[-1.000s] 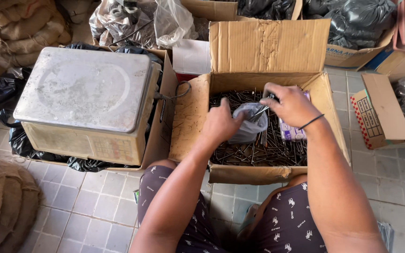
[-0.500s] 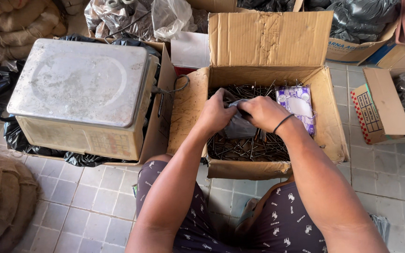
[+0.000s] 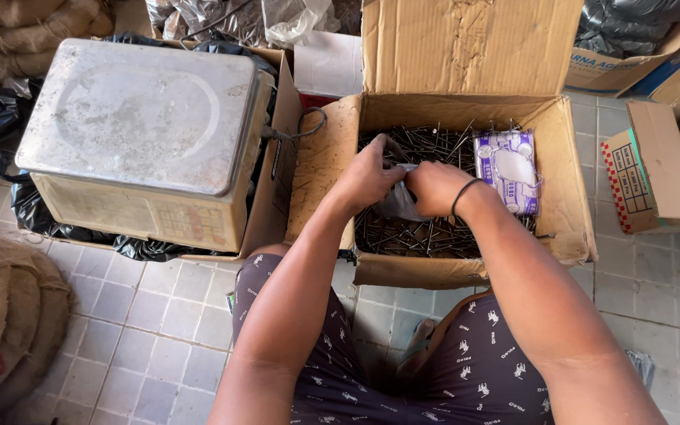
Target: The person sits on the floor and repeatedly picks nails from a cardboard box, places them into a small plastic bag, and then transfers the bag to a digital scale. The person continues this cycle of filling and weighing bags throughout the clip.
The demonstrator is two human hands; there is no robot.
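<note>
An open cardboard box (image 3: pixel 320 169) on the tiled floor holds a heap of dark nails (image 3: pixel 423 234). Over the heap, my left hand (image 3: pixel 369 179) and my right hand (image 3: pixel 433 187) both grip a small clear plastic bag (image 3: pixel 399 203) with nails in it, fingers pinching its top. A black band circles my right wrist. A purple and white packet (image 3: pixel 507 160) lies on the nails at the box's right side.
A metal-topped weighing scale (image 3: pixel 139 134) sits in another carton to the left. Burlap sacks (image 3: pixel 9 315) lie at the lower left, with more at the top left. Cartons (image 3: pixel 655 165) and black bags stand to the right. Plastic bags lie behind.
My right hand has come down from above the packet to meet my left hand at the bag. The bag has sunk lower onto the nails, both hands closing around its top.
</note>
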